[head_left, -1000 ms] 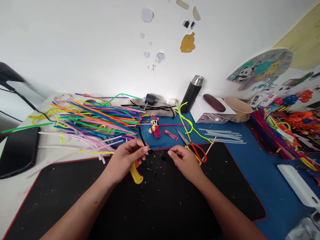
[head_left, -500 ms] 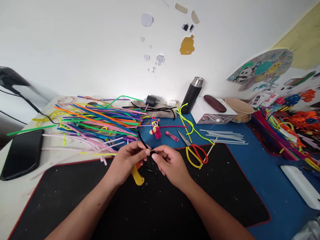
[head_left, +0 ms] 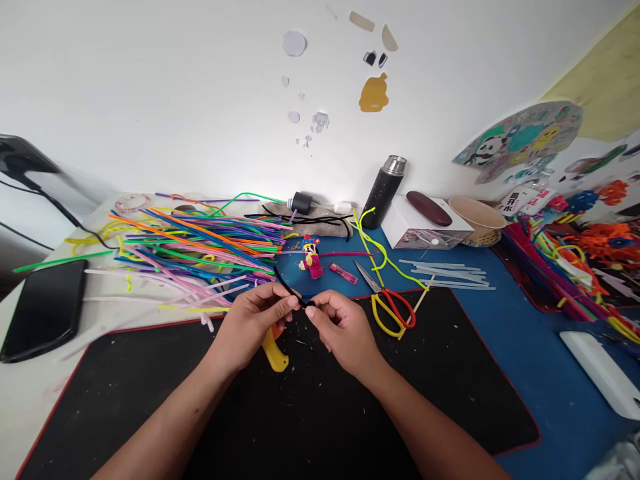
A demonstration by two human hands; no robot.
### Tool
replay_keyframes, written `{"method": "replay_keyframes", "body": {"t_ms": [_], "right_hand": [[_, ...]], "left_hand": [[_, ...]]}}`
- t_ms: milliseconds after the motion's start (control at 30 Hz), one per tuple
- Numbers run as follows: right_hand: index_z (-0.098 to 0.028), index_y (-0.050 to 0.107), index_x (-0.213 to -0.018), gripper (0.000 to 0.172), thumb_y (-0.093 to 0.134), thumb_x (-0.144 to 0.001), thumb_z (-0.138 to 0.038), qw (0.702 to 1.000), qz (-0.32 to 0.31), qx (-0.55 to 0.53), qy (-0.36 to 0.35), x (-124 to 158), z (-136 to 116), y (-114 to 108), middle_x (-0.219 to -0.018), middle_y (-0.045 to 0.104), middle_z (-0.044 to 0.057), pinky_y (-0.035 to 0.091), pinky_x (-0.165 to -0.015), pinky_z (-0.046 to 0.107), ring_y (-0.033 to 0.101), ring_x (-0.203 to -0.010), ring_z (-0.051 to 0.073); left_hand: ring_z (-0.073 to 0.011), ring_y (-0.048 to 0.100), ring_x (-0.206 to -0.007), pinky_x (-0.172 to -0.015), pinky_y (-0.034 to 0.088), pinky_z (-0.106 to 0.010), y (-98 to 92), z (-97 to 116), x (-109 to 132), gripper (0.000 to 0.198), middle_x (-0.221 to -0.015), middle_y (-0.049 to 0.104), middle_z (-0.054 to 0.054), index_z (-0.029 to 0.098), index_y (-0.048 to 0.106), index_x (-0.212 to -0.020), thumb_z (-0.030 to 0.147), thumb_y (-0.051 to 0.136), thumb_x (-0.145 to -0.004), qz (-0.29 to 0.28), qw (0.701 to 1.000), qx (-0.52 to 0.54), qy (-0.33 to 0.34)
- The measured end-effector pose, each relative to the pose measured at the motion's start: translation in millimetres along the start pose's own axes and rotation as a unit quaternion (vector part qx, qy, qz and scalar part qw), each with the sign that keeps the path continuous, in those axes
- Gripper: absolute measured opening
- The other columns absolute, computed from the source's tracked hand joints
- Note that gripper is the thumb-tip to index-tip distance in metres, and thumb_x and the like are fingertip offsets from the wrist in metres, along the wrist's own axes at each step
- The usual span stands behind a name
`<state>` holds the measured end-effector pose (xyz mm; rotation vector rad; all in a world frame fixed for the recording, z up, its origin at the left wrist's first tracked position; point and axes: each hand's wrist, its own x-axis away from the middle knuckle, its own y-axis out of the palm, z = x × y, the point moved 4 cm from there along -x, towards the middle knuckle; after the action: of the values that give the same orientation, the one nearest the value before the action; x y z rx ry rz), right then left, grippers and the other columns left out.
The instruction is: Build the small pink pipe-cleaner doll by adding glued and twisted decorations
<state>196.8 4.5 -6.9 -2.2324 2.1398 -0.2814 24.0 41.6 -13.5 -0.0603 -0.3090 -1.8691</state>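
Note:
Between my two hands is a black pipe cleaner (head_left: 286,281), its free length slanting up and left past the fingers. My left hand (head_left: 257,323) pinches it between thumb and forefinger. Thumb and fingers of my right hand (head_left: 345,330) close on its other end, where a small dark bend shows at the fingertips. Under my left fingers a yellow-handled tool (head_left: 276,353) lies on the black mat (head_left: 300,427), its upper part hidden. Just beyond the hands stands a small panda figure (head_left: 312,259) in pink, next to a pink lighter-like piece (head_left: 343,273).
Scissors (head_left: 390,303) with red and yellow handles lie right of my hands. A heap of coloured pipe cleaners (head_left: 210,240) spreads at the left, beside a phone (head_left: 44,308). A black thermos (head_left: 384,193), a white box (head_left: 425,227) and pale sticks (head_left: 450,273) sit at the back right.
The black pipe cleaner's free end has tilted slightly further left. My fingertips have shifted a little apart; both hands keep their hold.

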Motion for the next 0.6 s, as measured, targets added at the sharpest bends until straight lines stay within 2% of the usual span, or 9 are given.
{"method": "replay_keyframes", "body": {"t_ms": [233,333,400,500,600], "right_hand": [[-0.020,0.063,-0.084,0.018,0.063,-0.093,-0.036,0.996,-0.017,0.080,-0.033,-0.4,-12.1,-6.2,-0.055,0.040,-0.009,0.029,-0.051,0.025,0.036,-0.051,0.010],[-0.020,0.064,-0.084,0.015,0.062,-0.093,-0.032,0.991,-0.044,0.121,-0.045,-1.3,-15.4,-5.7,-0.056,0.040,-0.009,0.028,-0.052,0.025,0.035,-0.051,0.010],[-0.020,0.065,-0.084,0.012,0.062,-0.093,-0.028,0.984,-0.067,0.160,-0.049,-2.3,-16.7,-5.5,-0.054,0.041,-0.010,0.028,-0.052,0.025,0.035,-0.050,0.010],[-0.021,0.064,-0.079,0.013,0.064,-0.092,-0.022,0.965,-0.101,0.231,-0.067,-4.2,-19.9,-6.5,-0.053,0.043,-0.009,0.026,-0.052,0.025,0.035,-0.049,0.010],[-0.022,0.064,-0.075,0.015,0.068,-0.089,-0.018,0.954,-0.118,0.267,-0.075,-5.8,-22.1,-8.3,-0.052,0.045,-0.009,0.024,-0.052,0.025,0.036,-0.048,0.010]], "left_hand": [[-0.0136,0.054,-0.059,-0.054,0.045,-0.026,-0.7,5.2,2.4,0.033,-0.069,0.062,0.000,0.019,0.071,-0.080,0.051,0.079,-0.086,-0.002,0.997,-0.070,0.017],[-0.0153,0.056,-0.062,-0.057,0.045,-0.027,1.4,12.1,3.8,0.029,-0.070,0.062,0.000,0.020,0.071,-0.083,0.048,0.076,-0.088,0.000,0.991,-0.118,0.057],[-0.0173,0.059,-0.067,-0.062,0.047,-0.028,3.1,19.0,4.5,0.024,-0.074,0.064,-0.001,0.021,0.072,-0.083,0.044,0.072,-0.091,-0.004,0.977,-0.181,0.112],[-0.0196,0.065,-0.076,-0.070,0.047,-0.029,7.7,27.6,5.9,0.019,-0.082,0.069,-0.004,0.023,0.074,-0.087,0.036,0.065,-0.097,-0.045,0.934,-0.296,0.196],[-0.0200,0.066,-0.079,-0.071,0.046,-0.028,10.6,29.1,7.1,0.017,-0.086,0.071,-0.005,0.025,0.075,-0.092,0.033,0.062,-0.098,-0.074,0.909,-0.343,0.223]]}}
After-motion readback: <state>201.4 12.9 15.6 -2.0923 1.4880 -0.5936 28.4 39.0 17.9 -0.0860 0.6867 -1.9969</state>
